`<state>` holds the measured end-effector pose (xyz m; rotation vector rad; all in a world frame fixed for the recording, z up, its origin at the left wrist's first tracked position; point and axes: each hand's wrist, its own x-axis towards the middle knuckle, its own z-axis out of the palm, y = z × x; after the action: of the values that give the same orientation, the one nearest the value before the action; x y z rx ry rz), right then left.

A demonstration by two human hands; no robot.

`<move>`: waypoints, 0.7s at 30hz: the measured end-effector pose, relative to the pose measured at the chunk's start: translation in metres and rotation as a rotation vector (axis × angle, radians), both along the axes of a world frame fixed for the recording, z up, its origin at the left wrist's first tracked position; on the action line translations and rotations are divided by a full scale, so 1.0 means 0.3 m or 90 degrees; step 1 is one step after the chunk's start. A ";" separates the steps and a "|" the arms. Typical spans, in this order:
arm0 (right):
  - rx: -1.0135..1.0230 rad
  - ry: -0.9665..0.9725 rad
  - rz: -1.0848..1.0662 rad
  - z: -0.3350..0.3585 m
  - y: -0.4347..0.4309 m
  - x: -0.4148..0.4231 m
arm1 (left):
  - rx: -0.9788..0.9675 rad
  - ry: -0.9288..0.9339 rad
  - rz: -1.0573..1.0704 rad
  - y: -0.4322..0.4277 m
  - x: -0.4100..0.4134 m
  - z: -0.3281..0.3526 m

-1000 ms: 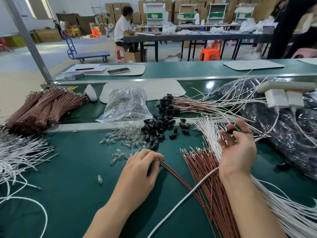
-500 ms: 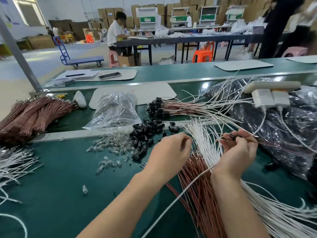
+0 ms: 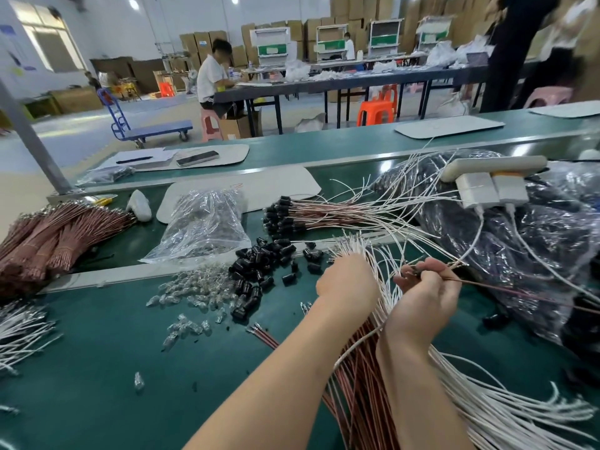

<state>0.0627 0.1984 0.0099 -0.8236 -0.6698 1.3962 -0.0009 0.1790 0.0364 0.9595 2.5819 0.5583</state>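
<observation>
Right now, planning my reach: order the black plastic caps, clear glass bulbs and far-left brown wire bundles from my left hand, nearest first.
From the left hand:
1. Black plastic caps, just left of it.
2. Clear glass bulbs, farther left.
3. Brown wire bundles, far left edge.

Your left hand [image 3: 347, 284] and your right hand [image 3: 425, 297] are bare — skin only from fingertips to wrists. Both forearms are bare too, the left forearm [image 3: 276, 378] and the right forearm [image 3: 418, 391] uncovered right down to the lower edge of the view.
</observation>
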 end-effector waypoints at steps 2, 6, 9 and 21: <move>-0.004 -0.005 0.003 -0.001 -0.004 0.001 | 0.018 -0.049 0.013 -0.008 -0.016 0.001; -0.007 -0.023 0.003 0.001 -0.011 0.003 | 0.114 -0.166 0.008 -0.022 -0.036 0.016; 0.009 -0.040 0.008 0.002 -0.018 0.000 | 0.217 -0.198 0.000 -0.029 -0.035 0.041; 0.221 -0.076 0.105 0.032 -0.112 0.004 | 0.855 -0.288 0.246 -0.277 -0.177 0.280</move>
<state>0.0638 0.1649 0.0195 -0.5877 -1.0581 1.3337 -0.0539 0.0959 0.1205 0.4538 1.7403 2.4080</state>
